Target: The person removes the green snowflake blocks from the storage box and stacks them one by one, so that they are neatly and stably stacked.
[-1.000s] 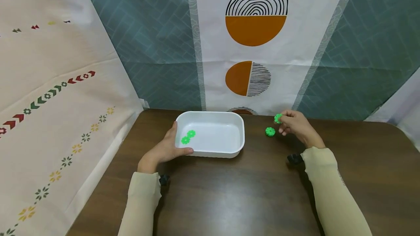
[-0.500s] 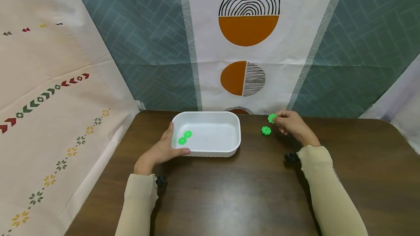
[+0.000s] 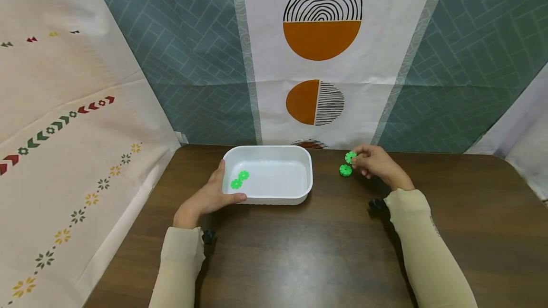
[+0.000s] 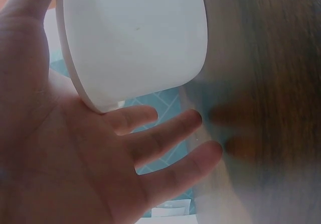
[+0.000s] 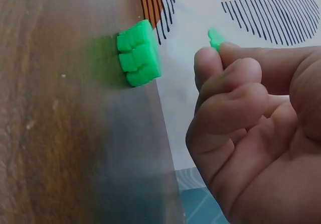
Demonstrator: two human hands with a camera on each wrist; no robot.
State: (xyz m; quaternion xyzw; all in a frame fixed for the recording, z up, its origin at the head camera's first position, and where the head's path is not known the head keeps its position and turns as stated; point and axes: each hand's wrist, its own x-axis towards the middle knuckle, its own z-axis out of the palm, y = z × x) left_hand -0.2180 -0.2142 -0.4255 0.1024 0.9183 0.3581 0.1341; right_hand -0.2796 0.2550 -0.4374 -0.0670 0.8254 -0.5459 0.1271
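My left hand (image 3: 208, 197) spans the near-left corner of a white plastic tray (image 3: 310, 175). Its thumb lies along the front wall, while the other fingers run along the left side. Three of those fingers stretch out straight in the left wrist view, past the tray wall (image 4: 135, 38). Two green flower-shaped discs (image 3: 243, 175) lie in the tray's left part. Between thumb and forefinger, my right hand (image 3: 376, 163) pinches another green flower disc (image 3: 350, 157). Just below it, a stack of similar discs (image 5: 139, 54) sits on the table.
The dark wooden table (image 3: 282, 251) reaches back to a wall hung with teal and white cloth (image 3: 265, 61). A patterned white cloth (image 3: 85, 165) hangs along the left edge. Black wrist straps show below both hands.
The right hand has shifted slightly left, bringing its pinched disc nearer to the stack. The left hand keeps its place at the tray. The head view has turned a little.
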